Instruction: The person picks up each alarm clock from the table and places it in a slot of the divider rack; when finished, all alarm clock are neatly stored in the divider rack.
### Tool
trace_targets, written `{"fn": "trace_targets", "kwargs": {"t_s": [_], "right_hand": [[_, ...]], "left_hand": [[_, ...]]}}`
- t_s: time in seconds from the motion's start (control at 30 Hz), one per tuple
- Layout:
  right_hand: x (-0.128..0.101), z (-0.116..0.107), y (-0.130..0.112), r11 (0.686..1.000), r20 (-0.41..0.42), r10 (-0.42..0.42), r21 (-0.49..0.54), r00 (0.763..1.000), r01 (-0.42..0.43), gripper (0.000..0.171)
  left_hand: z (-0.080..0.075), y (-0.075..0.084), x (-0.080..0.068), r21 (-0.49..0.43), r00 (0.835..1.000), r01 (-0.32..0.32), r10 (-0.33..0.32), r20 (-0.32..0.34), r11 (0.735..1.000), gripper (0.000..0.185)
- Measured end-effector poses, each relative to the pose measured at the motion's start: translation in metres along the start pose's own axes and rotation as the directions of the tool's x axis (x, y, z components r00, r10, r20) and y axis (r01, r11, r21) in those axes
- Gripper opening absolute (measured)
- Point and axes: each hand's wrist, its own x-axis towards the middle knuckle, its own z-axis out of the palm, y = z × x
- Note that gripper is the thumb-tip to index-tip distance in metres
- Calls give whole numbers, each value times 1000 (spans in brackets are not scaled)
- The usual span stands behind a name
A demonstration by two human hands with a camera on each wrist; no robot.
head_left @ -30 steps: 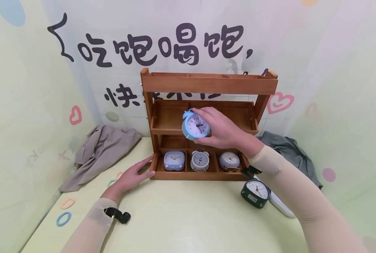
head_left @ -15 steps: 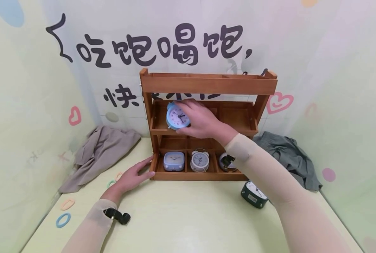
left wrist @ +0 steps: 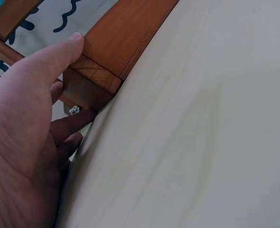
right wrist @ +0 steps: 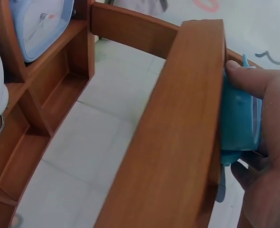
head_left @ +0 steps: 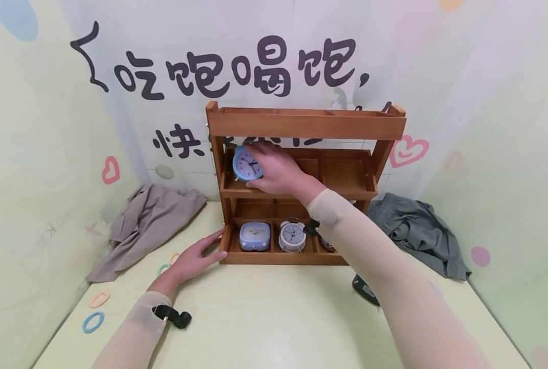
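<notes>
My right hand (head_left: 276, 168) grips a light-blue alarm clock (head_left: 242, 163) at the left compartment of the middle tier of a brown wooden shelf (head_left: 306, 124). In the right wrist view the thumb lies on top of the clock's teal body (right wrist: 237, 116), close against the shelf board, with fingers below. My left hand (head_left: 194, 262) rests at the shelf's lower left corner, fingers extended along the side and thumb at the front edge. The bottom tier holds a periwinkle square clock (head_left: 255, 238), a white twin-bell clock (head_left: 292, 240) and another clock (head_left: 327, 245) mostly hidden by the right arm.
A dark green clock (head_left: 364, 291) stands on the table at right, largely covered by the right sleeve. Crumpled taupe cloth (head_left: 156, 218) lies left of the shelf, grey-green cloth (head_left: 417, 233) right of it. A blue ring (head_left: 93, 322) and a peach ring (head_left: 100, 299) lie at left.
My right hand has carried the light-blue clock leftward from before the middle of the shelf to the middle tier's left compartment. The left hand has stayed at the corner.
</notes>
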Motion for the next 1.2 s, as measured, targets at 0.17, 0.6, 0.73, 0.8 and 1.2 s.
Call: {"fn": "trace_targets", "kwargs": {"t_s": [0.17,0.6,0.73,0.8,1.2], "right_hand": [[5,4,-3,999,18,-25,-37,1000,26,98],[8,6,-5,985,36,-119,-121,992,122,100],[9,4,-7,969,56,-143,-196,988,151,98],[9,3,-9,962,71,-140,-226,988,152,97],[6,-9,-16,955,209,-108,-251,972,160,80]], "left_hand": [[1,0,0,10,1000,6,-6,-1,1000,79],[1,1,-1,15,1000,22,-22,2,1000,80],[1,1,0,15,1000,19,-19,0,1000,80],[1,1,0,13,1000,15,-15,-1,1000,80],[-1,2,0,-2,1000,10,-10,11,1000,80]]}}
